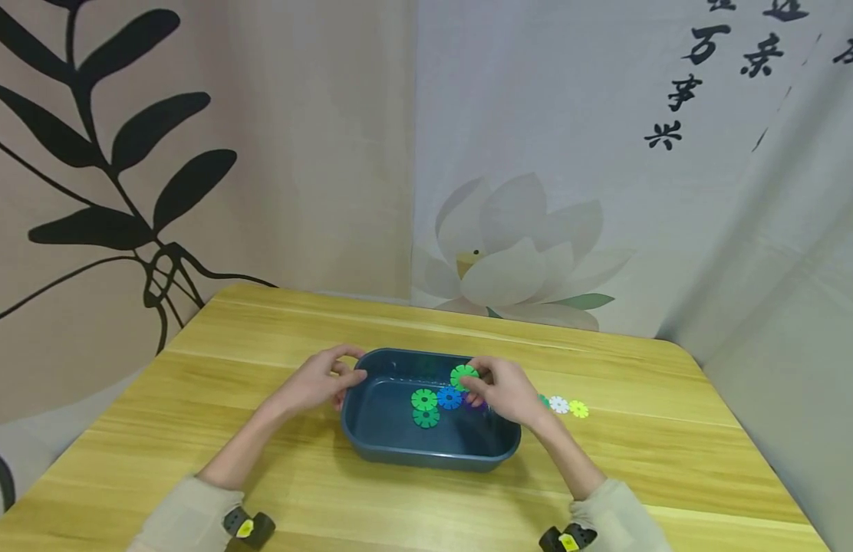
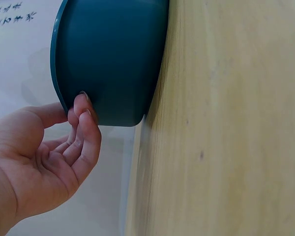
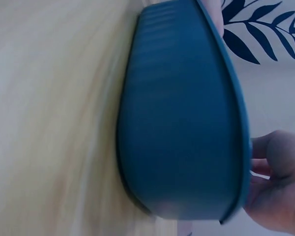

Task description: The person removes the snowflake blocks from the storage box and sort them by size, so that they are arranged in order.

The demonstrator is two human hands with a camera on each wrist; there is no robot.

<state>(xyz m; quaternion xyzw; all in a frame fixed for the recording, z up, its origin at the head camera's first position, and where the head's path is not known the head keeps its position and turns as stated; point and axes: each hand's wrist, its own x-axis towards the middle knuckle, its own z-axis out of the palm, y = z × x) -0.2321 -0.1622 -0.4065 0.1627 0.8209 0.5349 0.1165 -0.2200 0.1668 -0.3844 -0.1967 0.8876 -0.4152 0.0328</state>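
A dark blue plastic basin [image 1: 426,452] stands on the wooden table. At its left end my left hand [image 1: 323,377] grips the rim, with the thumb at the edge and the fingers curled against the outer wall [image 2: 113,59]. Over the basin's right part, my right hand [image 1: 501,389] pinches a bright green notched disc [image 1: 464,376], a flower-shaped interlocking piece. Below it in the basin lie a light green disc [image 1: 423,399], a darker green disc [image 1: 426,417] and a blue disc [image 1: 449,397]. A purple disc [image 1: 475,402] is partly hidden by the right hand. The basin's wall hides the right fingertips in the right wrist view.
Right of the basin, a white disc [image 1: 559,404] and a yellow disc [image 1: 578,409] lie on the table [image 1: 675,460]. A green disc [image 1: 544,399] beside them is partly covered by my right wrist. A printed curtain [image 1: 330,153] hangs behind the table's far edge.
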